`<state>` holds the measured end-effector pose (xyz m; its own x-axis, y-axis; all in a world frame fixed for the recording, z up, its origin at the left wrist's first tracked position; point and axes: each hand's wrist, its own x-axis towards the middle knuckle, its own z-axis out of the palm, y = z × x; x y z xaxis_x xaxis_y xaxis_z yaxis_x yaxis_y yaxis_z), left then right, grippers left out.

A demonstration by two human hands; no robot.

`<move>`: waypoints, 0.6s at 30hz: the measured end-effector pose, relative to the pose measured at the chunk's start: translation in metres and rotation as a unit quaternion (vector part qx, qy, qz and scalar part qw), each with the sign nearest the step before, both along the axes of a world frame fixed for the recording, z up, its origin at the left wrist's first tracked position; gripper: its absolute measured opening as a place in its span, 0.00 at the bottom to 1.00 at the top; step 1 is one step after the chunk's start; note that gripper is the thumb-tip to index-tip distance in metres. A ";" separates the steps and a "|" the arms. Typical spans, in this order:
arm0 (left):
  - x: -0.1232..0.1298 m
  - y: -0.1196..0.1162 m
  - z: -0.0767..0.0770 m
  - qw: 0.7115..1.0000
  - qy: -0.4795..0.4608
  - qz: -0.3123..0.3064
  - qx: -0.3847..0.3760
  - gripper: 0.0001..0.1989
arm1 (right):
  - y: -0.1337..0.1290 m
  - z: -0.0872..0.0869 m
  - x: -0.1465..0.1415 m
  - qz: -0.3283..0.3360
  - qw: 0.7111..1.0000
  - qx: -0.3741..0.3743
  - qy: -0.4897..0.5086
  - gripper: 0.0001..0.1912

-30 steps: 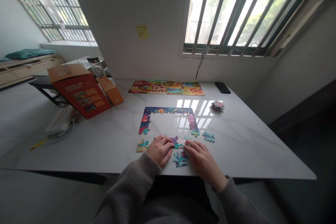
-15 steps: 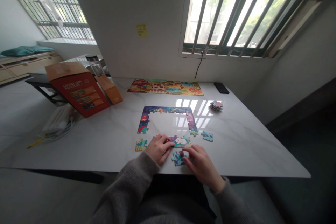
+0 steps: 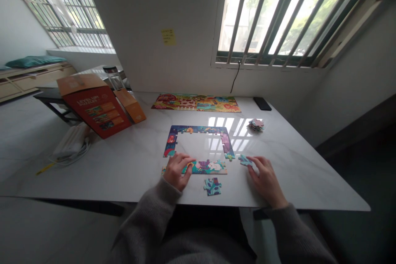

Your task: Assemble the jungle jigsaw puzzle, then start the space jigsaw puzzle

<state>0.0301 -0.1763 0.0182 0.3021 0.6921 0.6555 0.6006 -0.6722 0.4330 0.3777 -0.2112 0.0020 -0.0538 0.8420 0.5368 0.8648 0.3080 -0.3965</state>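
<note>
Left hand (image 3: 175, 171) open, palm down, fingers flat on joined puzzle strip (image 3: 206, 167). Right hand (image 3: 265, 179) open, fingertips touching loose puzzle piece (image 3: 246, 160). Between both hands, just below strip: 1 other loose piece (image 3: 212, 186). Ahead of hands: partial puzzle border (image 3: 198, 130); farther ahead of right hand, small stack of pieces (image 3: 256, 124). Well beyond left hand: red-orange puzzle box (image 3: 95, 109) on white marble table (image 3: 293, 169).

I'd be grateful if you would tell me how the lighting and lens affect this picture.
In the head view, the barred window is blown out, its light leaves glare on the white tabletop inside the jigsaw puzzle border, and the wide lens bends the window bars.
</note>
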 end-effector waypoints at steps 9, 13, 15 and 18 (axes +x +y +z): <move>-0.117 0.006 0.021 0.983 0.103 -0.020 -0.154 0.13 | 0.004 -0.004 -0.001 0.011 1.000 -0.007 -0.003 0.16; -0.114 0.006 0.010 0.965 0.182 -0.071 -0.174 0.19 | 0.005 -0.006 0.001 0.014 1.000 -0.004 0.001 0.16; -0.108 0.007 0.005 0.960 0.199 -0.066 -0.187 0.21 | 0.005 -0.005 0.001 0.015 1.000 -0.002 0.005 0.16; -0.103 0.007 0.002 0.962 0.189 -0.055 -0.191 0.27 | 0.003 -0.004 0.000 0.020 1.000 0.002 0.017 0.16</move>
